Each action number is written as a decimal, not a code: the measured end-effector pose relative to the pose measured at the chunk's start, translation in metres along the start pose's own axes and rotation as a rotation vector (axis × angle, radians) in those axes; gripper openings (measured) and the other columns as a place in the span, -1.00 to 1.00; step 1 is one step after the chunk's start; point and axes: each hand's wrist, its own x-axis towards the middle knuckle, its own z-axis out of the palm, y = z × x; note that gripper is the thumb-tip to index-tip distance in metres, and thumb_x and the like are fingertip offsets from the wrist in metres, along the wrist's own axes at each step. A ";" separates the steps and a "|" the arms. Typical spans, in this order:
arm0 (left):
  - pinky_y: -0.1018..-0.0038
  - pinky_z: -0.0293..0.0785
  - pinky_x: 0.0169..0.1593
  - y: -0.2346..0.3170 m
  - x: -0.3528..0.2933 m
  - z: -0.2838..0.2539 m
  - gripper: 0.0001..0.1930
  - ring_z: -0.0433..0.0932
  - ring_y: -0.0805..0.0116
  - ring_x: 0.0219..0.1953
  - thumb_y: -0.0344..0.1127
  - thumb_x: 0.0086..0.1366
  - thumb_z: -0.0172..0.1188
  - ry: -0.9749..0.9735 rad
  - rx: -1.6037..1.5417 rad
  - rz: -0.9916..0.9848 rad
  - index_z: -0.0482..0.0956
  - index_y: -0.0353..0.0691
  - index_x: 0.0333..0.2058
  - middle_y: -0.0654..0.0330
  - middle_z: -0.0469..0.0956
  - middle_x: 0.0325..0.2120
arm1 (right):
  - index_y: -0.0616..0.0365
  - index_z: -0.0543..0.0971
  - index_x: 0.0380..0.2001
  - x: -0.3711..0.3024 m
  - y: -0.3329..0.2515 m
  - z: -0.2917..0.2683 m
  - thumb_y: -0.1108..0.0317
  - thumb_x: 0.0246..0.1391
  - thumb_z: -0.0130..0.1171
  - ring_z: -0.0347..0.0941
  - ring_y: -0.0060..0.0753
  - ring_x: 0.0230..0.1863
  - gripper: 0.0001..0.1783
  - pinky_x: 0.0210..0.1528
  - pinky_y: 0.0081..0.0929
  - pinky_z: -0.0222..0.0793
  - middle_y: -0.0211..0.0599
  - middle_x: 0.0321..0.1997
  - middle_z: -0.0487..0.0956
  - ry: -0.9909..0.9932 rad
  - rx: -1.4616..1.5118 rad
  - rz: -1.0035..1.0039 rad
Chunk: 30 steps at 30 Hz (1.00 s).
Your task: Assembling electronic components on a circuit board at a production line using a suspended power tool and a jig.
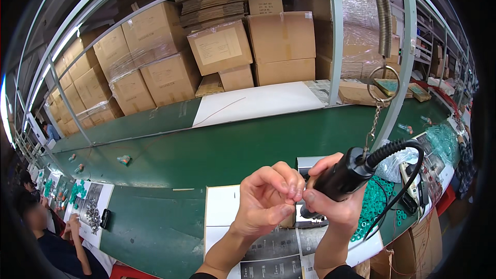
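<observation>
My right hand (338, 207) is wrapped round a black electric screwdriver (338, 178), whose corded end points up and to the right. A chain and metal ring (371, 93) link the tool to a coil spring (383, 15) above. Close beside it, my left hand (263, 199) is closed in a pinch, its fingertips meeting those of my right hand. Whatever sits between the left fingertips is too small and hidden to name. Below both hands lies a dark printed sheet (274, 250) on a white board. A heap of green rings (374, 206) lies right of my right hand.
A green bench (155, 217) runs across, with a green conveyor-like strip (232, 150) behind it bearing small clear-and-orange parts (124, 160). Metal posts (336, 36) rise in front of stacked cartons (281, 41). A black cable (413, 175) loops at right. Another person (57, 237) works at left.
</observation>
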 end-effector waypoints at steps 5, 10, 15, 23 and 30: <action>0.45 0.42 -0.10 0.001 0.000 -0.003 -0.64 0.43 0.33 -0.23 -0.71 0.01 0.32 -0.036 0.022 0.026 0.51 -0.15 -0.26 0.20 0.44 -0.31 | 0.36 0.58 -0.21 0.000 -0.002 0.003 0.71 -0.18 0.48 0.53 -0.64 -0.50 -0.60 -0.47 -0.67 0.35 -0.34 -0.53 0.60 -0.019 0.022 -0.007; 0.36 0.43 -0.05 0.002 -0.001 -0.007 -0.62 0.45 0.32 -0.19 -0.79 0.04 0.27 -0.102 -0.001 0.049 0.52 -0.19 -0.22 0.16 0.46 -0.27 | 0.37 0.58 -0.21 0.000 -0.002 0.007 0.73 -0.18 0.47 0.54 -0.62 -0.53 -0.60 -0.50 -0.67 0.34 -0.33 -0.55 0.59 -0.019 0.048 -0.002; 0.38 0.43 -0.08 0.002 -0.001 -0.005 -0.59 0.46 0.33 -0.21 -0.84 0.02 0.24 -0.101 0.006 0.042 0.51 -0.18 -0.25 0.17 0.45 -0.29 | 0.38 0.57 -0.20 0.000 -0.001 0.005 0.74 -0.18 0.45 0.53 -0.61 -0.55 -0.60 -0.52 -0.68 0.34 -0.32 -0.56 0.59 -0.056 0.054 -0.026; 0.41 0.46 -0.10 0.003 -0.002 -0.004 -0.57 0.47 0.33 -0.22 -0.89 0.01 0.19 -0.099 0.015 0.038 0.50 -0.19 -0.26 0.18 0.44 -0.31 | 0.38 0.56 -0.19 -0.001 -0.001 0.005 0.75 -0.17 0.44 0.53 -0.61 -0.57 -0.60 -0.55 -0.69 0.33 -0.31 -0.58 0.59 -0.076 0.041 -0.046; 0.48 0.49 -0.16 0.006 0.004 0.002 -0.51 0.51 0.30 -0.22 -0.84 -0.11 0.40 -0.005 0.173 0.111 0.52 -0.14 -0.28 0.19 0.49 -0.29 | 0.35 0.56 -0.20 0.000 -0.005 0.001 0.70 -0.18 0.48 0.52 -0.63 -0.50 -0.59 -0.46 -0.67 0.36 -0.32 -0.52 0.59 -0.006 -0.008 0.016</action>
